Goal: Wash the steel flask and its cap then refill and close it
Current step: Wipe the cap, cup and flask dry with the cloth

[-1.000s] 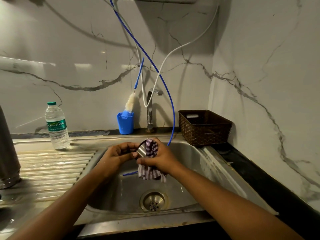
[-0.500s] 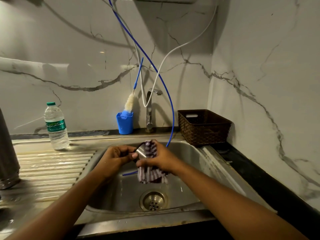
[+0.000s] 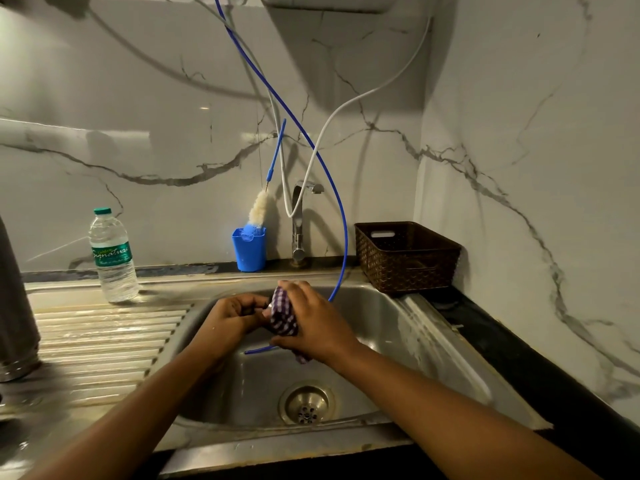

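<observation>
Both hands are together over the sink basin (image 3: pixel 398 341). The right hand (image 3: pixel 311 323) is wrapped around a purple checked cloth (image 3: pixel 283 315), fingers curled tight over it, a corner of the fabric hanging out below the palm. The left hand (image 3: pixel 235 317) is closed too, fingers bent in against the cloth's left side — the cap itself is hidden between cloth and fingers, so what the left hand grips cannot be told.

The steel flask (image 3: pixel 15 306) stands at the far left edge of the ribbed drainboard (image 3: pixel 104 337), only its lower body in view. At the drainboard's back edge stands a plastic water bottle (image 3: pixel 112 258), green cap on, clear water filling most of it.

Behind the basin, a blue cup (image 3: pixel 249 251) holds a bottle brush (image 3: pixel 259 209), bristles up — just beside the tap (image 3: pixel 299 223). At the sink's back right corner sits a brown woven basket (image 3: pixel 408 258); nothing shows above its rim. A blue tube (image 3: pixel 341 216) loops down into the basin, passing behind the right hand, its end lying below the hands.
</observation>
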Demonstrator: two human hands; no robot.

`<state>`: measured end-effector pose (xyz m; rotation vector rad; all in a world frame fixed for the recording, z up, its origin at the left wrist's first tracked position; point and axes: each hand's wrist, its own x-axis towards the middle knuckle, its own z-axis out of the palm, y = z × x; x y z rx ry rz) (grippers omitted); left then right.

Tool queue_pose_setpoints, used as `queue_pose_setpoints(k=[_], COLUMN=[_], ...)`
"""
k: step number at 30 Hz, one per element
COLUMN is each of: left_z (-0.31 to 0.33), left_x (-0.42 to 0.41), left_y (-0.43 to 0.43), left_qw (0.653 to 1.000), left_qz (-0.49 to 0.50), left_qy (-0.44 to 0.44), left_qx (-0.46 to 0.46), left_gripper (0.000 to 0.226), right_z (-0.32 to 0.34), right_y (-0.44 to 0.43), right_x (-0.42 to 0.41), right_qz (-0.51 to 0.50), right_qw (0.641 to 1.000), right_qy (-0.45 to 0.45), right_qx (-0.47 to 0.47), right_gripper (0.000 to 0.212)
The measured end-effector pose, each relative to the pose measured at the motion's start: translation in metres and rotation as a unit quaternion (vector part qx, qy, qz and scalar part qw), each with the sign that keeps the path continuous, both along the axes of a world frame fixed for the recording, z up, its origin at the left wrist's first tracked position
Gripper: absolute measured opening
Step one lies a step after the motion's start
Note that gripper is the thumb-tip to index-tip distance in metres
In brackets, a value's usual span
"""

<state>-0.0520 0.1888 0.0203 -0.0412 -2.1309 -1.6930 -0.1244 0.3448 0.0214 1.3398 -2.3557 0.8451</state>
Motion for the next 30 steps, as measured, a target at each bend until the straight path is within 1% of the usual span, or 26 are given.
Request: queue_pose_setpoints(k=[1, 2, 3, 4, 5, 6, 7, 8, 9, 10, 11, 13, 14, 15, 16, 17, 18, 20, 21, 23, 25, 27, 28, 29, 30], left_z=[-0.001, -0.002, -0.002, -0.001, -0.001, 0.0, 0.002, 0.004, 0.006, 0.008, 0.009, 0.009, 0.01, 0.01, 0.011, 0.013, 0.015, 0.018, 0.019, 0.02, 0.02, 0.02, 0.019, 0.019, 0.02], left_x=[-0.002, -0.002, -0.002, -0.001, -0.001, -0.001, -0.002, -0.001, 0.0, 0.0, 0.001, 0.002, 0.002, 0.002, 0.001, 0.001, 0.002, 0.002, 0.003, 0.004, 0.004, 0.005, 0.005, 0.005, 0.005], left_y=[0.0, 0.0, -0.001, 0.0, -0.001, -0.002, -0.003, -0.003, -0.002, 0.0, 0.002, 0.005, 0.008, 0.011, 0.013, 0.015, 0.015, 0.013, 0.012, 0.013, 0.014, 0.017, 0.017, 0.018, 0.018], left_qw=[1.0, 1.0, 0.999, 0.996, 0.992, 0.989, 0.988, 0.989, 0.989, 0.99, 0.989, 0.982, 0.976, 0.969, 0.963, 0.956, 0.949, 0.934, 0.925, 0.906, 0.899, 0.899, 0.899, 0.9, 0.902], left_qz=[0.011, 0.01, -0.004, -0.023, -0.042, -0.052, -0.053, -0.051, -0.046, -0.035, -0.019, 0.001, 0.003, 0.005, 0.008, 0.009, 0.01, 0.003, -0.006, -0.026, -0.029, -0.034, -0.031, -0.029, -0.023], left_qy=[-0.005, -0.009, -0.008, -0.005, -0.004, -0.007, -0.011, -0.014, -0.017, -0.021, -0.03, -0.049, -0.055, -0.058, -0.057, -0.056, -0.052, -0.048, -0.049, -0.051, -0.053, -0.055, -0.056, -0.057, -0.059], left_qx=[0.004, 0.02, 0.048, 0.086, 0.121, 0.141, 0.146, 0.142, 0.136, 0.136, 0.141, 0.183, 0.21, 0.239, 0.265, 0.289, 0.311, 0.353, 0.377, 0.419, 0.435, 0.434, 0.433, 0.431, 0.427], left_gripper=[0.016, 0.017, 0.018, 0.02, 0.028, 0.04, 0.047, 0.043, 0.03, 0.017, 0.013, 0.014, 0.015, 0.016, 0.018, 0.02, 0.022, 0.024, 0.024, 0.022, 0.02, 0.019, 0.02, 0.02, 0.021], right_z=[0.0, -0.001, -0.001, 0.002, 0.005, 0.006, 0.006, 0.006, 0.006, 0.006, 0.005, 0.003, 0.001, -0.003, -0.005, -0.008, -0.009, -0.007, -0.005, -0.002, 0.001, 0.002, 0.003, 0.003, 0.004], right_y=[-0.002, -0.003, -0.003, -0.002, -0.001, 0.001, 0.003, 0.004, 0.004, 0.003, 0.001, -0.004, -0.006, -0.009, -0.01, -0.012, -0.012, -0.012, -0.011, -0.008, -0.004, -0.001, 0.0, 0.0, 0.0], right_x=[0.002, 0.0, -0.002, -0.005, -0.007, -0.011, -0.015, -0.015, -0.012, -0.009, -0.005, 0.002, 0.003, 0.001, 0.0, 0.0, 0.001, 0.002, 0.001, -0.004, -0.008, -0.01, -0.011, -0.013, -0.016], right_qz=[-0.009, -0.009, 0.002, 0.029, 0.063, 0.092, 0.1, 0.099, 0.093, 0.079, 0.061, 0.043, 0.033, 0.023, 0.016, 0.016, 0.022, 0.055, 0.078, 0.116, 0.133, 0.137, 0.127, 0.112, 0.103], right_qw=[0.999, 0.999, 0.999, 0.984, 0.944, 0.897, 0.875, 0.877, 0.891, 0.913, 0.94, 0.985, 0.995, 0.992, 0.982, 0.972, 0.968, 0.971, 0.975, 0.982, 0.981, 0.982, 0.986, 0.985, 0.976], right_qy=[0.049, 0.042, -0.03, -0.158, -0.299, -0.399, -0.437, -0.432, -0.406, -0.362, -0.294, -0.112, -0.005, 0.098, 0.18, 0.229, 0.248, 0.231, 0.201, 0.11, 0.031, 0.008, 0.042, 0.109, 0.183], right_qx=[0.006, 0.002, -0.025, -0.077, -0.125, -0.164, -0.183, -0.186, -0.179, -0.172, -0.16, -0.121, -0.094, -0.072, -0.058, -0.044, -0.032, -0.029, -0.047, -0.101, -0.141, -0.13, -0.102, -0.072, -0.049], right_gripper=[0.09, 0.09, 0.088, 0.084, 0.081, 0.077, 0.072, 0.069, 0.069, 0.072, 0.075, 0.079, 0.081, 0.081, 0.081, 0.081, 0.081, 0.076, 0.07, 0.062, 0.065, 0.073, 0.075, 0.076, 0.075])
